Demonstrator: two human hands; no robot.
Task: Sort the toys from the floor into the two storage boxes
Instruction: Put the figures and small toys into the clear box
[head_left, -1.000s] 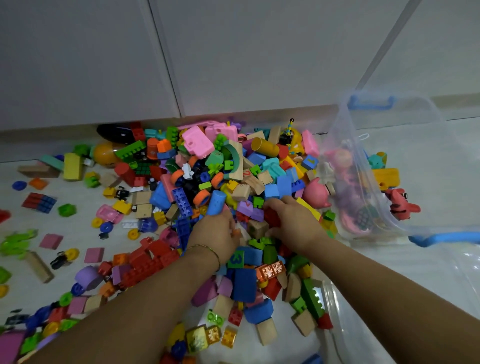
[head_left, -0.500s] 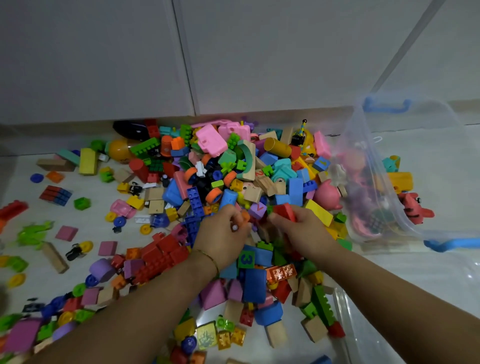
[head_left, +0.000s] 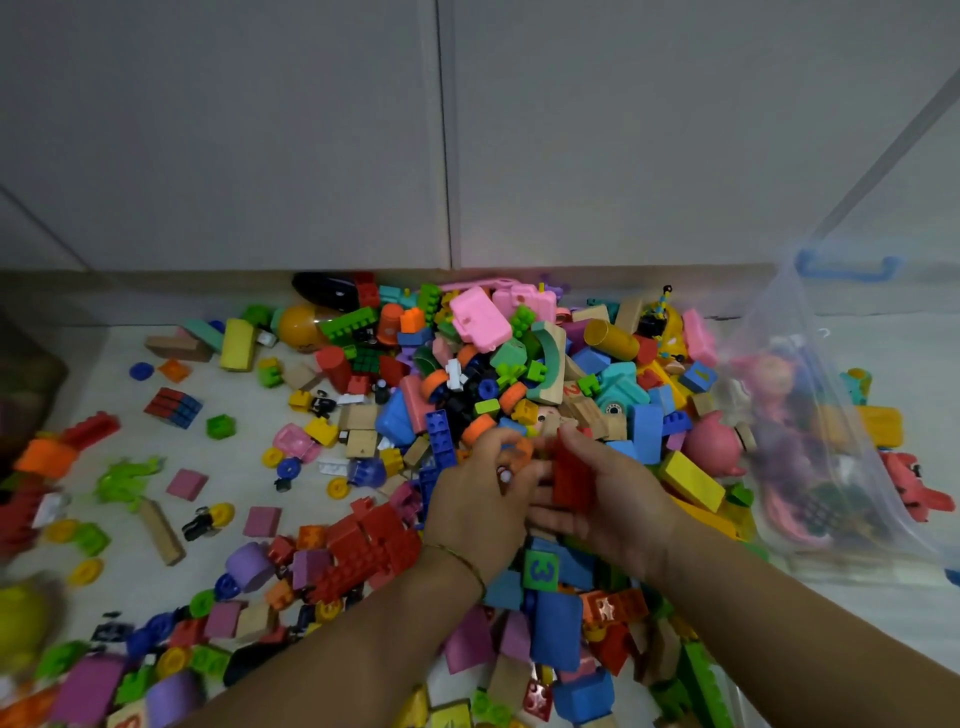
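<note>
The fingers (head_left: 550, 517) of my right hand (head_left: 618, 499) curl round a red plastic brick (head_left: 571, 475) at mid-frame; my left hand (head_left: 478, 504) pinches a small orange plastic piece (head_left: 517, 452) just beside it, over the heap of mixed plastic and wooden toys (head_left: 519, 364). I'd lift both straight up, grips firm, and release low inside the clear plastic storage box (head_left: 800, 322) at the right edge.

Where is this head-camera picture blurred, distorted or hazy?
Head view: soft, dim light, no hard shadows; the wide lens bends the cabinet seam; the lower-left edge smears, as at the yellow toy; the clear storage box veils its contents; the left hand on an orange piece and right hand holding the red brick are slightly soft.
</note>
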